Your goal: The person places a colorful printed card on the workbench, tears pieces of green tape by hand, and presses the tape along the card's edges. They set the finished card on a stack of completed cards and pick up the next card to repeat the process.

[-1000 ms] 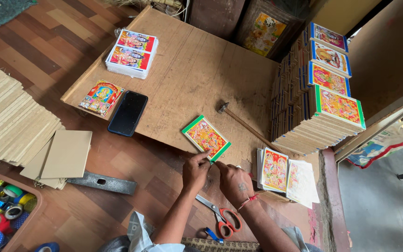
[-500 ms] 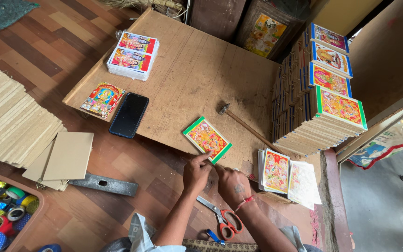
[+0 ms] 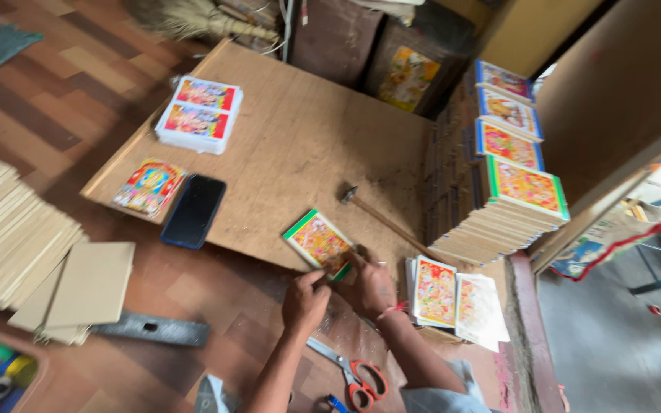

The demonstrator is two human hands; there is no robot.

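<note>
Both hands work the near edge of the wooden board (image 3: 284,130), my right hand (image 3: 372,287) pinching the near corner of the small colourful picture tile (image 3: 319,243), my left hand (image 3: 305,300) loosely curled beside it; judged light, stiff, best gripped by edges.
</note>
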